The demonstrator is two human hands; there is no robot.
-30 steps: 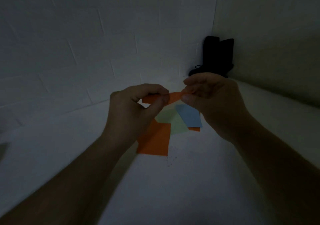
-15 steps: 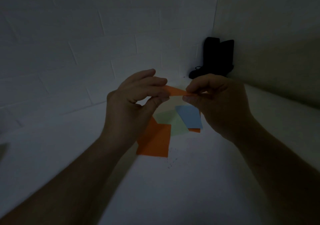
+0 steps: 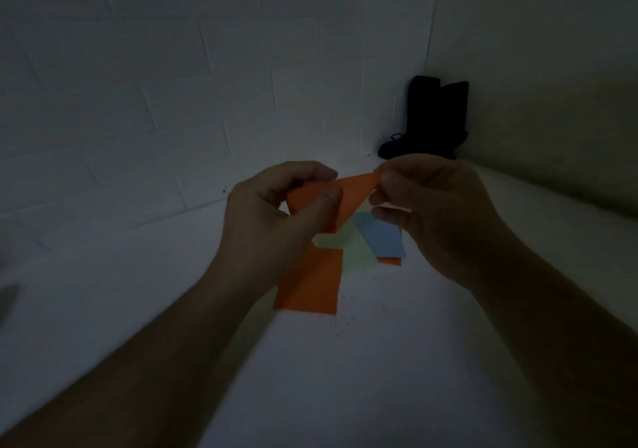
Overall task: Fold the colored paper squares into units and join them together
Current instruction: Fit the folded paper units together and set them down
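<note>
I see my left hand (image 3: 276, 213) and right hand (image 3: 424, 206) both pinching one orange paper (image 3: 348, 195), fingers curled, above more papers (image 3: 359, 251) on the white surface (image 3: 379, 361).

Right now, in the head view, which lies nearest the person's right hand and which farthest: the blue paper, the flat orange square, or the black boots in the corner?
From the right hand:
1. Blue paper, on the surface just below and left of that hand, partly under it.
2. Flat orange square, lower left, nearer the left forearm.
3. Black boots, far back in the corner against the wall.
</note>
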